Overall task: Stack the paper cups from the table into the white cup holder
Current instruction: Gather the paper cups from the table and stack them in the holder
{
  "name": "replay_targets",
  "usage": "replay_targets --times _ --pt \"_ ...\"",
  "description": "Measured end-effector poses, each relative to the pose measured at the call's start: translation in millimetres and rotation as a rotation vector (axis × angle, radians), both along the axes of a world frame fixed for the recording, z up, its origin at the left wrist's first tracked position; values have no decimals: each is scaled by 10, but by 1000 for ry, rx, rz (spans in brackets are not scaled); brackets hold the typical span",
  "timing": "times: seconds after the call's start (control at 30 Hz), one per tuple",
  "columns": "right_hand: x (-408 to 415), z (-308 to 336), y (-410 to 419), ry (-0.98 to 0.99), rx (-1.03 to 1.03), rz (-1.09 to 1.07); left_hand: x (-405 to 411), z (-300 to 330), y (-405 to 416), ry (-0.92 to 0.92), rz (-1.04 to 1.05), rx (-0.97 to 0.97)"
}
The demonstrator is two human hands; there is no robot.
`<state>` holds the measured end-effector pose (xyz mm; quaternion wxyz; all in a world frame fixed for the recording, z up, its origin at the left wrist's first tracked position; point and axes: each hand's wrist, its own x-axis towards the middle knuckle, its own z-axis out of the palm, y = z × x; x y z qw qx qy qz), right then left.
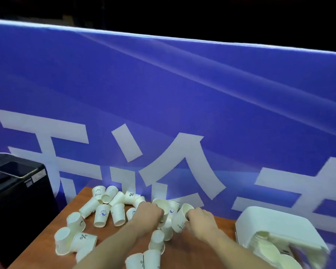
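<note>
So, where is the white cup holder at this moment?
In the head view the white cup holder stands at the right end of the table, beside the right hand, with stacked cups inside it.

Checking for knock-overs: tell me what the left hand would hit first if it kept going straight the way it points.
Probably the cream cup that the left hand already grips at its rim, then the blue banner behind the table's far edge. Depth is unclear from this one view.

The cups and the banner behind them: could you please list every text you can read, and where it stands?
"Bear": on an upright paper cup at the table's far edge.
"%": on a lying cup and a near-left cup.
"无论": large white characters on the blue banner.
Print on the right hand's cup: too blurred.
</note>
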<state>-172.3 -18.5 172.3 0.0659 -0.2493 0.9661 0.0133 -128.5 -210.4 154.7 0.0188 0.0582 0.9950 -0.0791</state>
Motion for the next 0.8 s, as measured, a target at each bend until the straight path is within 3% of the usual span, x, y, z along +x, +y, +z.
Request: replay_targets --times 0.5,0.8 --pt "897 377 2684 111 -119 -268 426 340 2649 92 -170 101" --pt "843 430 3546 145 -108 -432 212 494 3655 118 -273 131"
